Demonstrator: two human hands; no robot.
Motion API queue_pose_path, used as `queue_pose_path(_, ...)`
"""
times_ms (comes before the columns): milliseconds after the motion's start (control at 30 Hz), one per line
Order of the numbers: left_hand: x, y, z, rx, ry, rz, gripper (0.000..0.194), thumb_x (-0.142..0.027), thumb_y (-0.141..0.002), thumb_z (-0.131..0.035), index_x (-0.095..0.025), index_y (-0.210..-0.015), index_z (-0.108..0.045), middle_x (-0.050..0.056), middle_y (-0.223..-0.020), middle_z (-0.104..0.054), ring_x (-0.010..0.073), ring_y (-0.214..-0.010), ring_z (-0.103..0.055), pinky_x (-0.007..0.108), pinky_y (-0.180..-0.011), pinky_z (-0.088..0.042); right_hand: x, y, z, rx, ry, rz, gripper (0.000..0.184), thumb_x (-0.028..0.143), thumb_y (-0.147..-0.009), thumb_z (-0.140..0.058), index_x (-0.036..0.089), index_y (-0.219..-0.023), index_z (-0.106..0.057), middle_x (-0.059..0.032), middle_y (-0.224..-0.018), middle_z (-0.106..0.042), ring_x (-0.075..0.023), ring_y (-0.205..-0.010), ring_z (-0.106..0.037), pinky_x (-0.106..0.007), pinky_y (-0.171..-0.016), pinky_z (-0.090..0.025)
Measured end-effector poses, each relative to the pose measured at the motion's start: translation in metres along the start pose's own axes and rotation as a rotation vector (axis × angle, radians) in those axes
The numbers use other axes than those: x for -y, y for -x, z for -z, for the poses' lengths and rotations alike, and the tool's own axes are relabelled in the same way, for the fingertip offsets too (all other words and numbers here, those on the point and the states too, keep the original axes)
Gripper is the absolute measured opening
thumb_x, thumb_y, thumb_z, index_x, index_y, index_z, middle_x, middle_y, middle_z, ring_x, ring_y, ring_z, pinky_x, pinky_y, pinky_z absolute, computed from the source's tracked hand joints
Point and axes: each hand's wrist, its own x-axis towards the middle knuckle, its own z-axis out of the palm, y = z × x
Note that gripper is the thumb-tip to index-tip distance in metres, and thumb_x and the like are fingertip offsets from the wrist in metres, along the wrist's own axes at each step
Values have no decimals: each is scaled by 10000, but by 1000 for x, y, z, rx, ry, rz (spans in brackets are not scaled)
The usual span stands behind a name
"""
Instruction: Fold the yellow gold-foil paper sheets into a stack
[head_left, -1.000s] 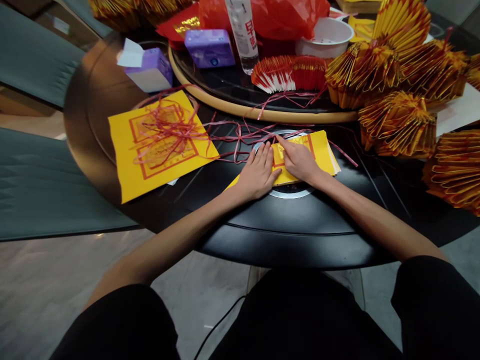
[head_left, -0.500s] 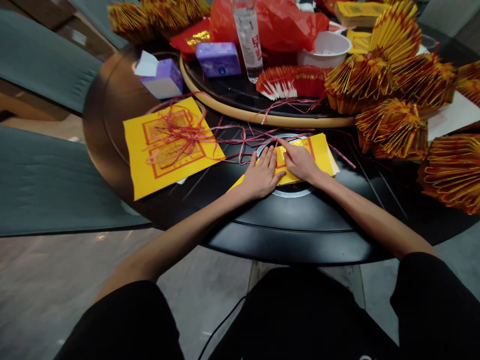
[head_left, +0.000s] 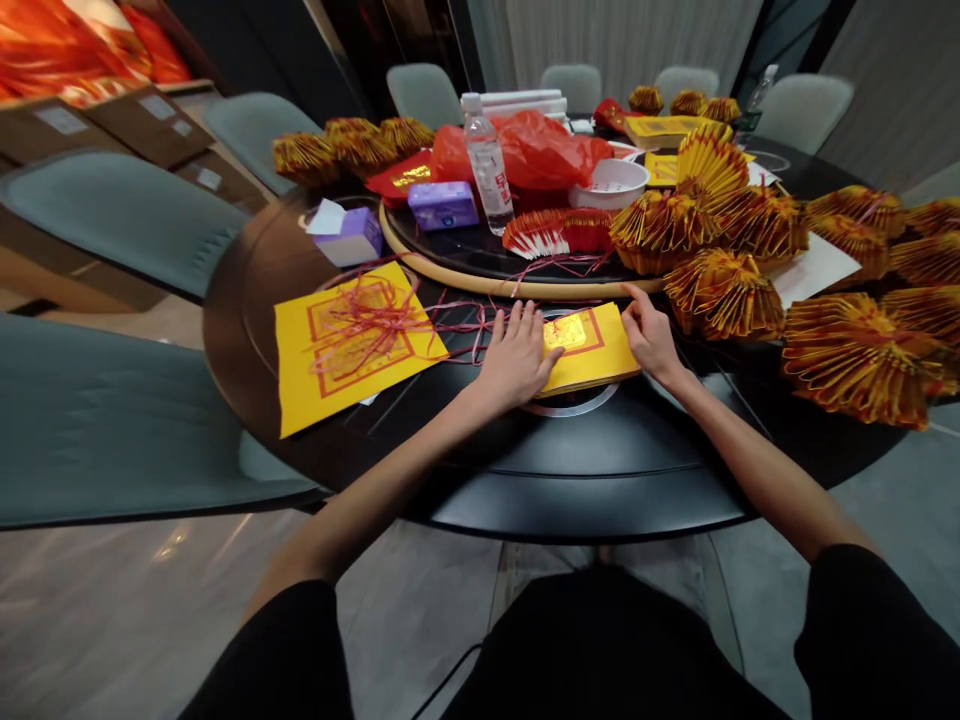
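In the head view, the left hand (head_left: 514, 358) is lying open and flat, fingers spread, against the left end of a stack of yellow joss paper (head_left: 589, 350). The right hand (head_left: 651, 335) is narrowing at the stack's right edge, its fingertips (head_left: 628, 292) touching near the far corner; whether it is gripping, I cannot tell. The stack is sitting between both hands on a round black bench (head_left: 600, 440). Left of the left hand, a loose yellow sheet (head_left: 300, 375) is lying under tangled red ribbon (head_left: 367, 325). Right of the right hand, folded paper fans (head_left: 724, 295) are piling up. Beyond both hands, a water bottle (head_left: 487, 170) is standing beside a red plastic bag (head_left: 544, 145).
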Motion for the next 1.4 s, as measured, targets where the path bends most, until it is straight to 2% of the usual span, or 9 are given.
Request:
queue_pose_path(67, -33, 0, 6, -55, 12, -81, 761, -530, -1074, -352, -7, -1626, -364, 268, -1715, -272, 398, -1626, -218, 594, -1327, -146, 0, -1, 2, 39, -3, 41, 639, 297, -998, -285, 76, -1593, -357, -116, -1060, -724, -263, -910, -654, -396, -901, -521)
queue_pose_path(167, -80, -1, -3, 42, 20, -171, 827, -621, -1050, -384, -26, -1625, -385, 287, -1679, -347, 452, -1587, -299, 640, -1294, -228, 0, -1, 3, 113, 43, 96, 642, 287, -1005, -300, 67, -1605, -347, -141, -1114, -724, -267, -965, -669, -391, -932, -521)
queue_pose_path(267, -101, -5, -21, 93, -8, -136, 848, -637, -1048, -378, -15, -1624, -382, 319, -1659, -360, 512, -1563, -308, 743, -1228, -277, -4, 1, 0, 114, 142, 112, 615, 286, -1015, -293, 51, -1571, -416, -184, -1200, -694, -282, -1081, -645, -406, -1002, -504)
queue_pose_path(400, -96, -6, -37, 85, -35, -171, 819, -635, -1049, -383, -47, -1618, -413, 307, -1658, -372, 508, -1557, -323, 761, -1211, -287, -16, 3, -12, 44, 207, 126, 571, 302, -1034, -315, 71, -1524, -495, -198, -1265, -642, -307, -1175, -575, -450, -1069, -475)
queue_pose_path(667, -92, 0, -44, 48, -59, -187, 768, -596, -1070, -377, -58, -1616, -417, 262, -1673, -381, 465, -1578, -305, 726, -1235, -261, -53, -6, -40, -153, 125, 168, 479, 354, -997, -471, 149, -1398, -634, -190, -1277, -593, -344, -1145, -544, -553, -1078, -470)
queue_pose_path(1100, -93, 2, -48, 40, 23, -188, 706, -491, -1059, -455, -56, -1613, -414, 243, -1704, -328, 472, -1589, -272, 732, -1242, -235, -69, -14, -48, -91, 136, 245, 428, 374, -1012, -510, 161, -1360, -640, -178, -1280, -567, -336, -1190, -527, -550, -1097, -467)
queue_pose_path(1233, -82, -1, -39, 33, 51, -168, 724, -497, -1059, -454, -11, -1593, -419, 281, -1696, -315, 460, -1585, -293, 690, -1254, -259, -68, -11, -45, -130, 128, 260, 398, 359, -1009, -518, 175, -1338, -648, -180, -1274, -562, -343, -1190, -529, -570, -1080, -476)
queue_pose_path(1333, -62, -11, -24, 55, 120, -69, 660, -481, -1085, -387, -16, -1541, -492, 273, -1650, -414, 415, -1558, -375, 608, -1252, -334, -64, -9, -45, -154, 111, 260, 371, 337, -997, -532, 205, -1322, -653, -171, -1265, -571, -350, -1183, -535, -592, -1059, -486)
queue_pose_path(1400, -47, -18, -15, -7, 153, -51, 619, -443, -1096, -353, -43, -1550, -485, 244, -1654, -426, 375, -1565, -377, 574, -1248, -360, -61, -7, -45, -167, 94, 261, 349, 313, -984, -543, 209, -1297, -660, -168, -1251, -581, -349, -1170, -542, -591, -1046, -493)
